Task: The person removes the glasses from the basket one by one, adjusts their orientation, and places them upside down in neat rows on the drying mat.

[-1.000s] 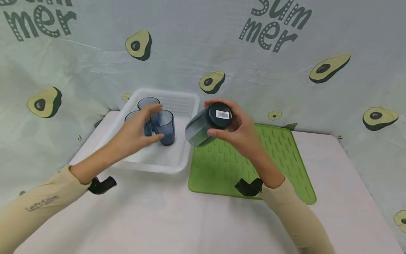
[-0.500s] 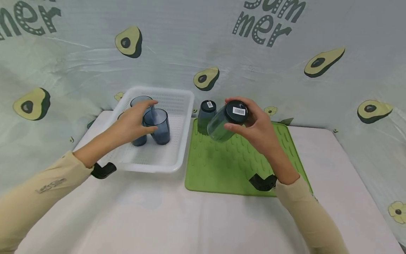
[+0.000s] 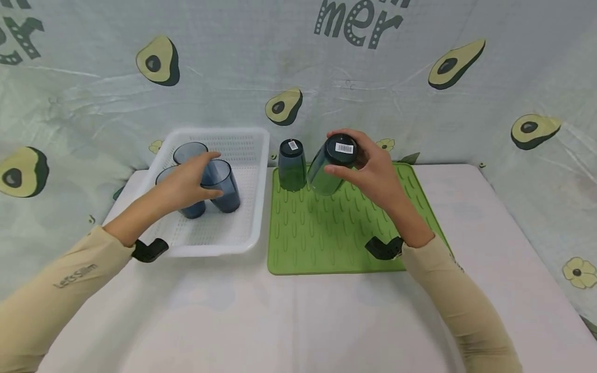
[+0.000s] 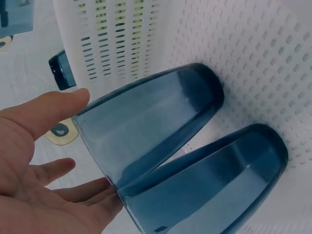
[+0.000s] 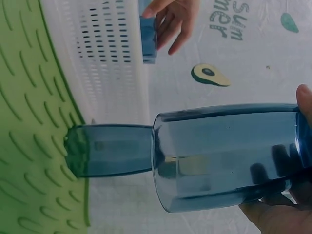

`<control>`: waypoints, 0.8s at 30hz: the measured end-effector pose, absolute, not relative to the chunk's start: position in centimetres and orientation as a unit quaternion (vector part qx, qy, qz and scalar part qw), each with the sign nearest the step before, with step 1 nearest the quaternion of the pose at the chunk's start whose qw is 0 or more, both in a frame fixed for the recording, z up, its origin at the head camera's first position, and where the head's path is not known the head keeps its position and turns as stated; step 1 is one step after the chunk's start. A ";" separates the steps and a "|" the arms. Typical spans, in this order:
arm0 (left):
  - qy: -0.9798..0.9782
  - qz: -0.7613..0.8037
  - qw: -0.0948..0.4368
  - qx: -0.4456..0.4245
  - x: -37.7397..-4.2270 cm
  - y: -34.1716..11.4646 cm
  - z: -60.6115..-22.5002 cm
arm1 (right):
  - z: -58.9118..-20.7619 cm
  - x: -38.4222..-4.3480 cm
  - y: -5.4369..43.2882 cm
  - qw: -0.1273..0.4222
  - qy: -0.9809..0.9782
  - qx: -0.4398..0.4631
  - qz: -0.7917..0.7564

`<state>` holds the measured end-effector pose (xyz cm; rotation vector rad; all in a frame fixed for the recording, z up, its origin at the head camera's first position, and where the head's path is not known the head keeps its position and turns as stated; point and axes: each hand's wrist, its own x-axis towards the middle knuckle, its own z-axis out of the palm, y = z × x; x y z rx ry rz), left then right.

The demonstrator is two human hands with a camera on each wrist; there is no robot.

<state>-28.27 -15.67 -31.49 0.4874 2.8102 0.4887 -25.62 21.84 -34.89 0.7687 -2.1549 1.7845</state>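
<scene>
My right hand (image 3: 373, 168) grips a dark blue-tinted drinking glass (image 3: 322, 173) near its base, mouth tilted down, above the green drying mat (image 3: 317, 238). Another glass (image 3: 292, 166) stands upside down at the mat's back left corner; in the right wrist view it appears beyond the held glass (image 5: 229, 161). My left hand (image 3: 179, 184) reaches over the white basket (image 3: 254, 228), thumb and fingers spread around the rim of one glass (image 3: 226, 191). In the left wrist view the thumb and fingertips are at that glass's rim (image 4: 146, 126); firm contact is unclear.
Two more glasses, a back one (image 3: 188, 150) and a front one (image 3: 193, 210), stand mouth up in the basket, partly behind my left hand. An avocado-print cloth (image 3: 233, 77) rises behind the white table (image 3: 210, 311). The basket's wall stands close beside the mat.
My right hand has moved right and back with its glass, exposing the upside-down glass on the mat. The left hand stays around the same glass. The head view has shifted right.
</scene>
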 end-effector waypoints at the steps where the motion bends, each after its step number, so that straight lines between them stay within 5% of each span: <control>1: 0.965 0.162 0.123 0.168 -28.3 -15.7 -31.5 | -34.9 -25.7 21.8 0.118 -0.738 0.264 0.610; 13: 0.967 0.161 0.098 0.172 -29.1 -16.3 -31.2 | -34.5 -26.2 21.8 0.118 -0.740 0.267 0.606; 24: 0.941 0.269 0.156 0.135 -29.6 -15.4 -31.8 | -34.4 -26.3 21.8 0.115 -0.743 0.268 0.603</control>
